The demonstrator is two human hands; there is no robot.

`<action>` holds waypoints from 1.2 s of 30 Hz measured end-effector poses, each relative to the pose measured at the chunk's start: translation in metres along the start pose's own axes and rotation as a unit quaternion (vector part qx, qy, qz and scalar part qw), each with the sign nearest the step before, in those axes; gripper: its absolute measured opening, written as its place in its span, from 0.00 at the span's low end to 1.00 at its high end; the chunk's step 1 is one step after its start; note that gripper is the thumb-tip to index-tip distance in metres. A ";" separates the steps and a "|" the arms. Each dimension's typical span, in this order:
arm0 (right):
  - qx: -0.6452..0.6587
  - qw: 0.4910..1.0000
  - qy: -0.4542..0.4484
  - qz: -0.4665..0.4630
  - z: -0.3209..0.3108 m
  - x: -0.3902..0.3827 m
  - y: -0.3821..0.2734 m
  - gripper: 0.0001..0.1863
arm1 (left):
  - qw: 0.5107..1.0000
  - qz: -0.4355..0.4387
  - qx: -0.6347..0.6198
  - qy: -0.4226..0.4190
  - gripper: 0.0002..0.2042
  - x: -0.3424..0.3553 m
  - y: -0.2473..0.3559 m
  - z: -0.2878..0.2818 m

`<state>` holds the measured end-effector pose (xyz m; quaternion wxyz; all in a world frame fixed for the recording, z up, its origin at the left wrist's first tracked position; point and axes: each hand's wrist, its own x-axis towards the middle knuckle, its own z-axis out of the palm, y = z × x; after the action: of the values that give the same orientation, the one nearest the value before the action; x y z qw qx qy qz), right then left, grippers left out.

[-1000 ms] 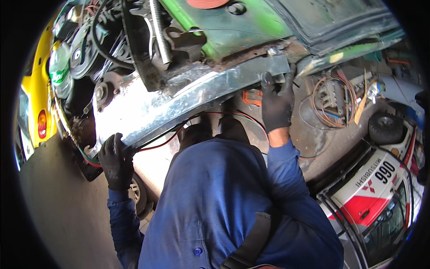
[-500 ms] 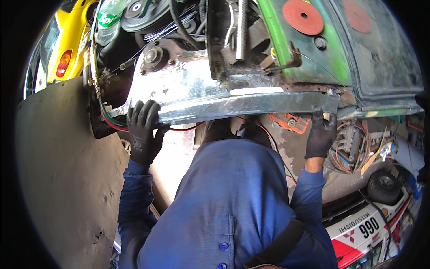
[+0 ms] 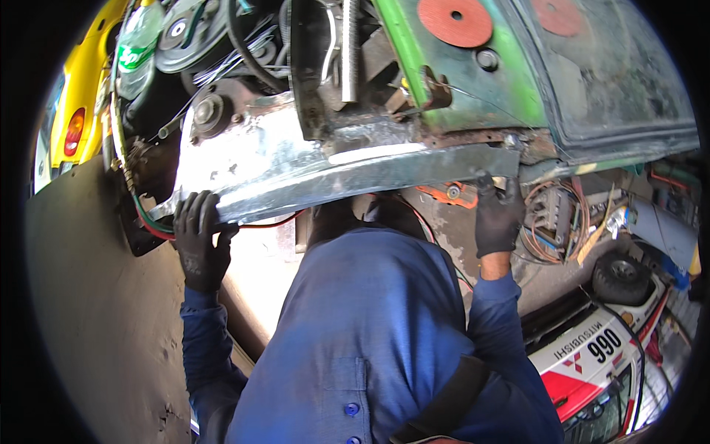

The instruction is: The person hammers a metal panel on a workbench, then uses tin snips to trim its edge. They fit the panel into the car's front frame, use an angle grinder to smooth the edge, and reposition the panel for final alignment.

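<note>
Nearest of all is the person's own body in a blue button shirt [image 3: 370,333], with a dark strap [image 3: 444,403] crossing it at the lower right. Both blue sleeves reach up and away from it.

To the near right, low on the ground, sits a white and red toy car [image 3: 592,362], with a small black tyre [image 3: 620,277] just beyond it. To the near left is a bare stretch of brown floor [image 3: 89,311].

The left hand [image 3: 200,240], in a black glove, curls its fingers over the left end of a long metal panel [image 3: 333,174], gripping its lower edge from below. The right hand [image 3: 497,218], also in a black glove, is raised under the right end of the same panel, fingers bent up against its underside; how tightly it grips I cannot tell. The panel is bare, shiny and scuffed, and runs nearly level from left to right across the middle of the view, held between the two hands against the body of a vehicle.

Just behind the right hand lies an orange tool [image 3: 447,194] and, further right, a tangle of copper-coloured wires [image 3: 555,222]. A red wire [image 3: 266,222] hangs under the panel near the left hand.

Beyond the panel, to the right, rises green bodywork [image 3: 510,81] with a round red disc [image 3: 455,21] on it. Far left are pulleys [image 3: 177,33], black hoses, a green plastic bottle [image 3: 137,44] and a yellow car [image 3: 74,111] with a red tail lamp.
</note>
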<state>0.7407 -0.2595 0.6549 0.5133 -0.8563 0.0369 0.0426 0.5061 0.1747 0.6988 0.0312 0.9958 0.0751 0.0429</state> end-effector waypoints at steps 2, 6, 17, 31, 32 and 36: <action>0.073 0.997 0.000 0.029 0.004 -0.003 -0.001 0.20 | 1.000 0.002 0.010 -0.011 0.32 -0.002 -0.004 -0.002; 0.047 0.998 -0.008 0.037 0.010 -0.005 -0.004 0.19 | 0.999 -0.002 0.044 -0.023 0.32 -0.009 -0.012 -0.008; -0.095 0.995 -0.015 0.010 0.008 -0.001 -0.013 0.24 | 0.996 0.023 0.068 -0.043 0.30 -0.009 -0.020 -0.013; -0.196 0.977 0.068 -0.054 0.018 0.016 -0.015 0.22 | 0.999 0.004 0.033 -0.039 0.31 -0.009 -0.012 -0.019; -0.223 0.971 0.072 -0.052 0.017 0.015 -0.018 0.22 | 0.999 0.007 0.028 -0.043 0.31 -0.008 -0.012 -0.021; -0.136 0.988 0.003 -0.077 0.008 0.016 -0.025 0.18 | 0.998 -0.029 -0.050 -0.008 0.31 -0.004 -0.004 -0.022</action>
<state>0.7588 -0.2410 0.6711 0.3939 -0.9185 -0.0343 0.0050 0.4996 0.1793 0.7200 0.0826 0.9906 0.1019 0.0380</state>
